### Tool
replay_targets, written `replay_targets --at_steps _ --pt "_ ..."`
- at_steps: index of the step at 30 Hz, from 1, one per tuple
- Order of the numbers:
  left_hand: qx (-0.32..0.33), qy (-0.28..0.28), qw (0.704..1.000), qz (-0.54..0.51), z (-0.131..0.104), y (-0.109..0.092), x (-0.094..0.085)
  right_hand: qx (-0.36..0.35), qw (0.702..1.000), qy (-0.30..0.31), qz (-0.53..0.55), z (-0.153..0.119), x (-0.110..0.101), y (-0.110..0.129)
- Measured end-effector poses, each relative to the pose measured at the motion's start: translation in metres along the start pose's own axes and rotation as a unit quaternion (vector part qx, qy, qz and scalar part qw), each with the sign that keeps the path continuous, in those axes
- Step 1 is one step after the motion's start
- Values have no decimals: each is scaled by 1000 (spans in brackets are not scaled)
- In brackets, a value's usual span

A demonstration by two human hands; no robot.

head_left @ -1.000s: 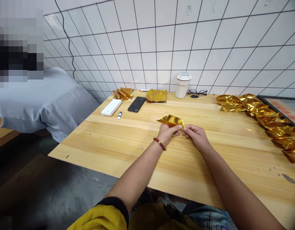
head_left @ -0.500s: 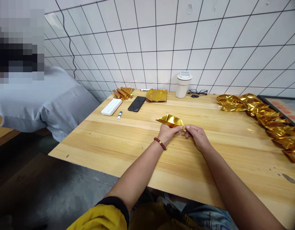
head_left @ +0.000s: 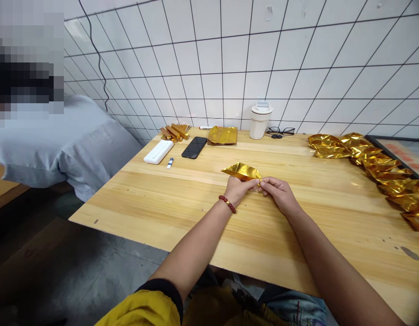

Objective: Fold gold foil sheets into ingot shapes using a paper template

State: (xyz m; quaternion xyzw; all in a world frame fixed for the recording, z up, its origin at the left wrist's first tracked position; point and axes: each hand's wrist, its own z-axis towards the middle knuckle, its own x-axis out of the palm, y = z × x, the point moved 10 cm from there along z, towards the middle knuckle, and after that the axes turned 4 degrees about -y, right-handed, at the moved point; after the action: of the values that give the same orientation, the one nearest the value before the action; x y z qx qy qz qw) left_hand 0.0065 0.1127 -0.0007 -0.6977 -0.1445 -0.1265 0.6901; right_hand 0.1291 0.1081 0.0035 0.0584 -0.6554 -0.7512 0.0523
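Observation:
A folded piece of shiny gold foil paper [head_left: 243,171] is held above the middle of the wooden table. My left hand [head_left: 239,189], with a red bead bracelet at the wrist, grips its near side, thumb on top. The fingers of my right hand [head_left: 279,191] pinch the right tip of the paper, close against the left thumb. Part of the paper and some fingertips are hidden behind the hands.
The table [head_left: 144,199] holds a phone [head_left: 194,147], a white box [head_left: 158,151], a glue stick [head_left: 170,163], gold sheets [head_left: 223,135], gold strips [head_left: 175,131], a cup [head_left: 260,120], glasses [head_left: 280,131] and several folded gold pieces [head_left: 375,167]. A person [head_left: 66,140] leans in at left.
My right fingers have shifted slightly left, closer to my left thumb. The paper's right tip, which stuck out between the hands, is now folded in or covered.

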Motion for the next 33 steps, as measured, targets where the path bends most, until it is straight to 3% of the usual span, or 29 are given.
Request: replay_targets --at_steps 9,16,24,33 --pt "7 6 1000 29 -1 0 0 2 1000 -2 -6 0 -1 1" --pt "-3 3 1000 12 0 5 0 3 1000 31 5 -5 7 4" --pt "-1 15 1000 -26 -2 2 4 -14 1000 -21 -2 2 -3 1" --pt "-32 -73 992 -93 6 5 -19 4 996 -75 38 2 -16 -2"
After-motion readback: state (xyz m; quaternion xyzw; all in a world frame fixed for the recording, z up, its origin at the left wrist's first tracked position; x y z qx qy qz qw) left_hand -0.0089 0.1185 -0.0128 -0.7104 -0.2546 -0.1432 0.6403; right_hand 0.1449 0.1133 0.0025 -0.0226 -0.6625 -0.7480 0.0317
